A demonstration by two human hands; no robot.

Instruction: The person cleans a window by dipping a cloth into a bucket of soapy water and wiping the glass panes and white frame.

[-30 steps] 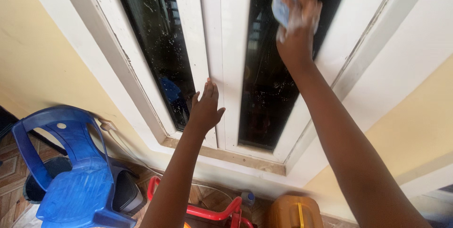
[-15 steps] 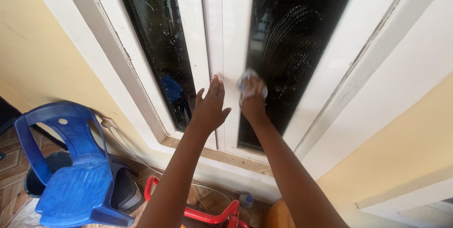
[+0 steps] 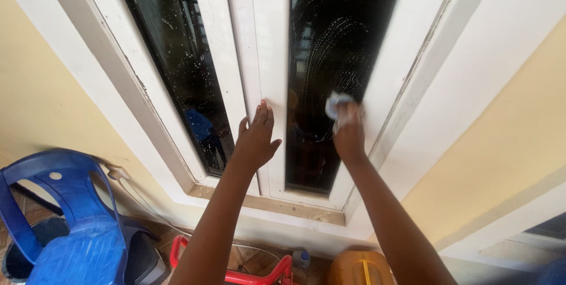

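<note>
A white-framed window has two tall dark panes. My right hand (image 3: pixel 349 131) grips a wet pale blue cloth (image 3: pixel 335 105) and presses it on the right pane (image 3: pixel 330 55), near that pane's right edge. Soapy streaks arc across the glass above the cloth. My left hand (image 3: pixel 255 137) lies flat, fingers spread, on the white centre post (image 3: pixel 259 43) between the panes. The left pane (image 3: pixel 177 66) is speckled with white spots.
A blue plastic chair (image 3: pixel 65 226) stands at lower left beside a black bin (image 3: pixel 144 261). Below the sill lie a red tubular frame (image 3: pixel 236 273), a small bottle (image 3: pixel 300 257) and a yellow jerrycan (image 3: pixel 359 270). Cream walls flank the window.
My right hand swept the cloth down from the top of the right pane, then across to its right edge, leaving soap streaks. My left hand stayed on the centre post.
</note>
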